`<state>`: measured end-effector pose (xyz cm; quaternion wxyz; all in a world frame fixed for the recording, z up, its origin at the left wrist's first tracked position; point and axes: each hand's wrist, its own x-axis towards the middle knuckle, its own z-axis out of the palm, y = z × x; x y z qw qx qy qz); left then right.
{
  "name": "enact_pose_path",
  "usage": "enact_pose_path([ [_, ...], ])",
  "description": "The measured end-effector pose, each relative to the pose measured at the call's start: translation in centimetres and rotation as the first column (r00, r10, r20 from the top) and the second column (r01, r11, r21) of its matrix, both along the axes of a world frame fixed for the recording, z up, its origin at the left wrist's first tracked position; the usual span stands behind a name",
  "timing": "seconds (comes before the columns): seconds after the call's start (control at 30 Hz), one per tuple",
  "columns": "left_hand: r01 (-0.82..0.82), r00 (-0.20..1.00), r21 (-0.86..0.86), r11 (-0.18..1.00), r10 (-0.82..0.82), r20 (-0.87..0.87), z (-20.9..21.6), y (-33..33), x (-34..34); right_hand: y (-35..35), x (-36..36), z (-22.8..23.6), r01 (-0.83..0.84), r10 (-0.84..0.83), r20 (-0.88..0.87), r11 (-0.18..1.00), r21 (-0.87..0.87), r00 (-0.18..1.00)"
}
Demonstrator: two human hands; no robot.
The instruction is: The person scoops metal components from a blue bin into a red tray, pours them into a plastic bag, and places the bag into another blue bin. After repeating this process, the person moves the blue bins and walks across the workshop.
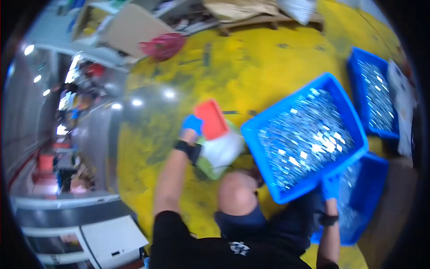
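My left hand [192, 124], in a blue glove, grips the left edge of a small red plastic tray [212, 119]. Below that tray lies a green and white item [221, 150], too blurred to make out. A large blue plastic bin [268, 177] stands tilted in front of my legs, full of small shiny, flat metal-like pieces [304, 136]. At its lower right corner, my right hand [330, 187], also gloved in blue, is closed on the rim; its fingertips are hidden. Both wrists wear dark bands.
Another blue bin [374, 179] with fewer shiny pieces sits partly under the big one. A third blue bin [351, 67] of pieces stands at the far right, beside a white sack [401, 107]. Red plastic bag [165, 46] and cardboard [134, 31] lie on the far-left floor.
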<state>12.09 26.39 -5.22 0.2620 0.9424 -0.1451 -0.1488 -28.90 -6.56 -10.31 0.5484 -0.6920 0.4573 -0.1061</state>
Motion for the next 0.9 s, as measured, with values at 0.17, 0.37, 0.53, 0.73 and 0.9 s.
enact_pose_path([
  [0.17,-0.169,0.971,0.277,0.946,0.209,-0.119,-12.8,4.7,-6.9,-3.0,-5.6,-5.2,-0.002,0.004,-0.115,1.000,0.018,0.993],
  [0.37,-0.376,0.908,0.355,0.856,0.263,0.326,-14.6,10.9,-7.0,-2.0,-5.1,-12.0,-0.005,-0.009,0.102,0.990,0.138,0.995],
  [0.53,0.253,0.907,0.303,0.919,-0.334,0.256,-6.3,-3.3,0.8,0.7,-2.6,-4.6,0.219,-0.198,-0.139,0.963,0.154,0.970],
  [0.73,0.576,0.817,-0.094,0.812,-0.574,0.046,0.2,-21.3,-5.4,4.9,2.9,1.4,0.354,-0.448,0.171,0.845,0.400,0.877],
  [0.9,0.642,0.765,0.345,0.684,-0.600,-0.235,1.6,-28.9,-10.0,6.4,1.2,-2.6,0.518,-0.559,0.122,0.816,0.258,0.820],
])
